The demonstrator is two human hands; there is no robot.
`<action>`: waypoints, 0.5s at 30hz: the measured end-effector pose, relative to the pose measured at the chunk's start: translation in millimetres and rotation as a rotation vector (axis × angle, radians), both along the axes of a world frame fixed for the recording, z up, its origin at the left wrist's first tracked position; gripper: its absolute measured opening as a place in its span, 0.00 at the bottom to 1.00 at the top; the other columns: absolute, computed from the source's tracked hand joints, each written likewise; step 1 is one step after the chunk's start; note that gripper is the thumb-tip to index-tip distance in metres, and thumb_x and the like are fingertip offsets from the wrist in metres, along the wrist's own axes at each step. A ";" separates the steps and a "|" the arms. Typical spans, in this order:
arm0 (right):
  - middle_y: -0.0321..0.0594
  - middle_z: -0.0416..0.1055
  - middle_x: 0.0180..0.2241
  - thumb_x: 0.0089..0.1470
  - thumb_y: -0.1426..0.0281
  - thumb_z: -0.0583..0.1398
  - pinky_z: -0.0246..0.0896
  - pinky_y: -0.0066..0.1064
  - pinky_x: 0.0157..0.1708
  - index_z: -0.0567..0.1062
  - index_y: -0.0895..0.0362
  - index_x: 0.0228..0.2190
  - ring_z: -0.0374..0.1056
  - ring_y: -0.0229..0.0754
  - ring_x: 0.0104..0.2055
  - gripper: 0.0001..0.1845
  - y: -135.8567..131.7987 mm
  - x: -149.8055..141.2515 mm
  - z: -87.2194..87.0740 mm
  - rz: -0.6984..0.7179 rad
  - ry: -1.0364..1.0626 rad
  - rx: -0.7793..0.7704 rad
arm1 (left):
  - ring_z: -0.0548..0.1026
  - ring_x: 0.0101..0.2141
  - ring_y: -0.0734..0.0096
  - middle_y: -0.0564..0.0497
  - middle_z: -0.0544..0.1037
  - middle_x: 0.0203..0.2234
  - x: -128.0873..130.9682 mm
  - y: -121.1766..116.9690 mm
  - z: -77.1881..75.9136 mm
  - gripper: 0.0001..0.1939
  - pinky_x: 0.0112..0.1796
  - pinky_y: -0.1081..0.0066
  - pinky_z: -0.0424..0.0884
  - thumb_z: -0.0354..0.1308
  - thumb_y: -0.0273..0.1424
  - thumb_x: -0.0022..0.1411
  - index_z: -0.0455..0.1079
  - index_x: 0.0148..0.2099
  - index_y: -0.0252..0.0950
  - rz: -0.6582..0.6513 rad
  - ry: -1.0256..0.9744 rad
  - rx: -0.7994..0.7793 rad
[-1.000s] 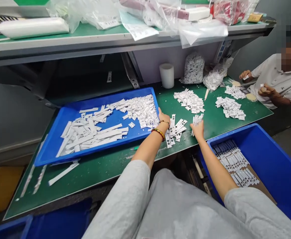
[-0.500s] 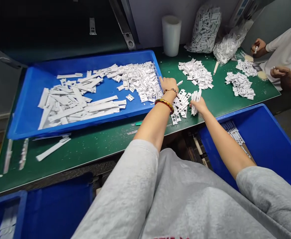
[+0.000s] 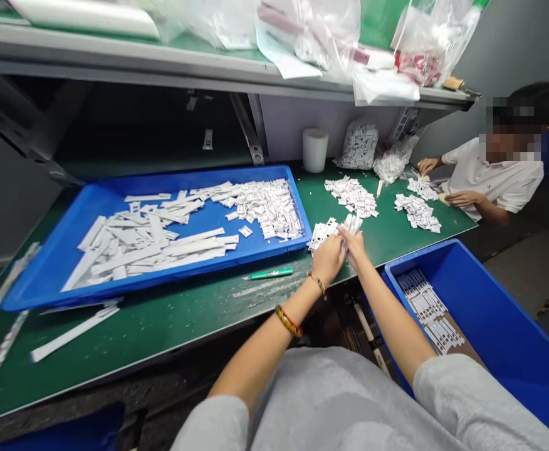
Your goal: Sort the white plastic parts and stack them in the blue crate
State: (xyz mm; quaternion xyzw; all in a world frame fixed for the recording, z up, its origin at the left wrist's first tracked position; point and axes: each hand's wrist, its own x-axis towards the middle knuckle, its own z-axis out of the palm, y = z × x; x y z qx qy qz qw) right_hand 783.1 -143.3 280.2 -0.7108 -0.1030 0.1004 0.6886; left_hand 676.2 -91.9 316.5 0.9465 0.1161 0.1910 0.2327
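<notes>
A bundle of small white plastic pieces stands up between my two hands at the bench's front edge. My right hand is closed round the bundle from the right. Against its left side my left hand is closed too, touching the right hand; its fingertips are partly hidden. Just behind and left of the hands lies a loose pile of slotted white pieces. To the left, a blue tray holds long white strips and a heap of short white pieces.
A green craft knife lies before the tray. More white heaps, filled bags and a white roll stand behind. A blue bin with rowed pieces is below right. A co-worker sits at right; a shelf overhangs.
My left hand has come from beside the tray's right edge to the bundle in my right hand. The view has tilted up, bringing the shelf into sight and uncovering the knife.
</notes>
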 end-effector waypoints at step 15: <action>0.57 0.75 0.46 0.37 0.48 0.58 0.68 0.43 0.50 0.66 0.55 0.43 0.73 0.57 0.50 0.34 -52.9 7.8 -42.3 -0.295 -0.211 -0.252 | 0.75 0.47 0.49 0.40 0.79 0.35 80.0 52.2 -21.3 0.05 0.51 0.48 0.67 0.59 0.20 0.59 0.75 0.34 0.31 0.186 0.227 0.235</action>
